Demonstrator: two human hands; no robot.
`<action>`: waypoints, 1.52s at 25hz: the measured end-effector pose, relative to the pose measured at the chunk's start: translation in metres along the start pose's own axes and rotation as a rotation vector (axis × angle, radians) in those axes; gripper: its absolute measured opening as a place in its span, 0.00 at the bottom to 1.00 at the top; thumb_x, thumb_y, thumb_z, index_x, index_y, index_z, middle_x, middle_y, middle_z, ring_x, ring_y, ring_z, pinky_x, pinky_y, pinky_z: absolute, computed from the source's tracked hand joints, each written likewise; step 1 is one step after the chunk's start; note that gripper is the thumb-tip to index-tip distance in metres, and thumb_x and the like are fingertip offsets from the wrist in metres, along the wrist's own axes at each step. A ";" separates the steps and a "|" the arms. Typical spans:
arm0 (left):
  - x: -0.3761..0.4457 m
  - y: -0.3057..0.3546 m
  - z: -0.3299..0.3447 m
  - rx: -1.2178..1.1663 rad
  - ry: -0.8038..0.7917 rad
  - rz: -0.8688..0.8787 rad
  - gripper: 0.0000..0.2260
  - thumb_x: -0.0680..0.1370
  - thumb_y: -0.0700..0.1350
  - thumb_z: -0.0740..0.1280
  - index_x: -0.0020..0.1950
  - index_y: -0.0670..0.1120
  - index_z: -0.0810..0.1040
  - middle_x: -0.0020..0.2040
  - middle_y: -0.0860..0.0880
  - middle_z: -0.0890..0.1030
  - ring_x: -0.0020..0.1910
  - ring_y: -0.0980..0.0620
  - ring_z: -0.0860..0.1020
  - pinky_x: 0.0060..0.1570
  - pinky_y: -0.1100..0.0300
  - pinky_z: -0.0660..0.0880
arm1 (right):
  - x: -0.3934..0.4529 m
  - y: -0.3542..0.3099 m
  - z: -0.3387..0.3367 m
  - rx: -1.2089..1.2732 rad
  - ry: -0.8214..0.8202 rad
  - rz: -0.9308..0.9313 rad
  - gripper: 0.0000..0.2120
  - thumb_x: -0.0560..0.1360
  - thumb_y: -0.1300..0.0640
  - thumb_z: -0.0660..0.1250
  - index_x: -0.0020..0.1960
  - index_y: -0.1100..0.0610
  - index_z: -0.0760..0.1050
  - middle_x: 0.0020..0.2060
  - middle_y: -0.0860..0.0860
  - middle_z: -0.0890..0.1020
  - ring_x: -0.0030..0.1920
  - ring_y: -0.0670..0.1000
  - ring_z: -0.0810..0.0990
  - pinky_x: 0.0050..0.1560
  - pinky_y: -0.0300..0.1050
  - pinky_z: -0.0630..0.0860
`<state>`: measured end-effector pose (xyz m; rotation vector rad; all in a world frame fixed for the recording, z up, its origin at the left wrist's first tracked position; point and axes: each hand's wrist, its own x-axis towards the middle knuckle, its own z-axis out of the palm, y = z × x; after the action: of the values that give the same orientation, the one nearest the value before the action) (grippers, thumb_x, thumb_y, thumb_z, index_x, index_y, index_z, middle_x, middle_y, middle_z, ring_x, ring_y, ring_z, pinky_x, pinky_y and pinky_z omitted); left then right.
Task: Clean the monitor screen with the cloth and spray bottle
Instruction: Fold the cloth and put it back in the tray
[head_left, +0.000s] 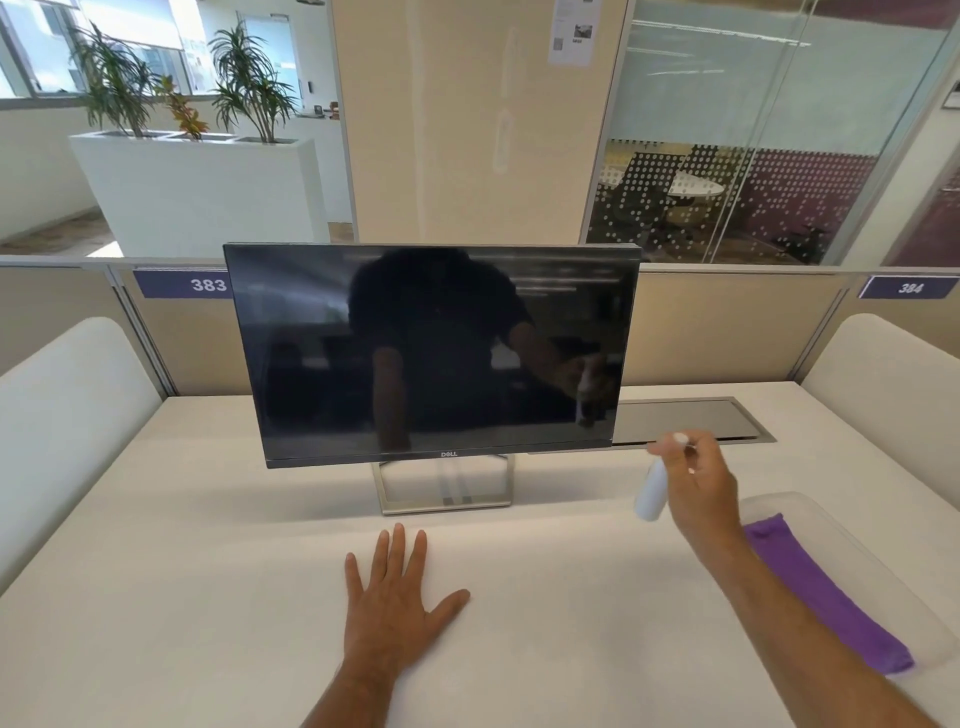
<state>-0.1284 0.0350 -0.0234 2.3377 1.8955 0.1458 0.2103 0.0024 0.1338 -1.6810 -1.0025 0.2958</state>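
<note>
A black monitor (431, 353) stands on a silver stand in the middle of the white desk (208, 571), its dark screen off and reflecting me. My right hand (701, 478) holds a small white spray bottle (652, 493) off the desk, just below the screen's lower right corner, a finger on its top. My left hand (395, 597) lies flat on the desk in front of the stand, fingers spread, holding nothing. A purple cloth (826, 592) lies in a clear tray (831, 514) at the right, partly hidden behind my right forearm.
A grey cable hatch (691, 421) is set into the desk behind the monitor's right side. Beige partitions with labels 383 and 384 close the back of the desk. White curved dividers (67, 405) stand at both sides. Planters and a glass-walled room lie beyond.
</note>
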 end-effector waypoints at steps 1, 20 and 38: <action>0.000 0.000 0.001 -0.002 0.000 0.000 0.49 0.67 0.81 0.35 0.81 0.55 0.47 0.82 0.50 0.44 0.81 0.48 0.41 0.74 0.38 0.35 | 0.008 0.003 -0.010 -0.022 0.060 -0.013 0.11 0.81 0.46 0.62 0.53 0.54 0.74 0.44 0.50 0.82 0.46 0.59 0.79 0.44 0.49 0.72; 0.000 0.001 0.000 0.042 -0.012 -0.009 0.48 0.67 0.80 0.34 0.81 0.56 0.44 0.82 0.50 0.41 0.80 0.49 0.39 0.74 0.38 0.36 | 0.028 0.076 -0.083 -0.364 0.307 0.120 0.15 0.80 0.50 0.65 0.55 0.63 0.74 0.47 0.66 0.83 0.46 0.69 0.80 0.48 0.59 0.77; -0.003 0.003 -0.007 0.021 -0.016 -0.002 0.48 0.67 0.80 0.35 0.81 0.55 0.45 0.82 0.50 0.41 0.80 0.50 0.39 0.75 0.38 0.36 | 0.017 0.076 -0.068 -0.469 0.133 0.256 0.11 0.78 0.50 0.68 0.48 0.56 0.70 0.46 0.64 0.82 0.47 0.67 0.79 0.49 0.55 0.74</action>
<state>-0.1275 0.0318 -0.0157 2.3431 1.9007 0.1074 0.2997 -0.0334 0.0967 -2.2305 -0.7950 0.1150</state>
